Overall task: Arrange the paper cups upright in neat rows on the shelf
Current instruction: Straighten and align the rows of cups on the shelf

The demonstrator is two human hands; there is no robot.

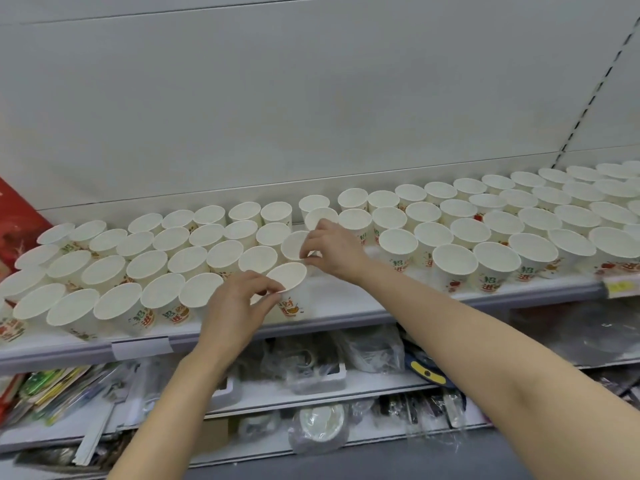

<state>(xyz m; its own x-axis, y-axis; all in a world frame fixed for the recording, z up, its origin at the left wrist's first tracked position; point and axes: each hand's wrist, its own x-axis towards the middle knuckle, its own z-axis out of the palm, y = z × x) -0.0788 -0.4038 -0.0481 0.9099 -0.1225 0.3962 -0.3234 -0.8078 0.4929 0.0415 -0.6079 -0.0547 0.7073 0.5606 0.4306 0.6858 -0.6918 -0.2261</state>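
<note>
Head view, white shelf (346, 306) w/ paper cups stood upright, mouths up, in approx. four rows running left to right. A front-row cup (289, 289) is pinched at its near rim by the left hand (239, 306), thumb and forefinger closed on the lip; the cup is tilted slightly toward the viewer, its printed side w/ green and orange characters visible. A cup one row back (295, 244) is grasped at its rim by the right hand (329, 249), fingers curled over the edge. Between the two cup blocks, a bare strip of shelf is seen in the front row, right of the held cup. A red package (17, 223) is seen at far left, beside the cups. A blank label strip (142, 348) is fixed to the shelf's front edge. Lower shelves (311, 386) hold plastic-wrapped goods; contents not identifiable.
</note>
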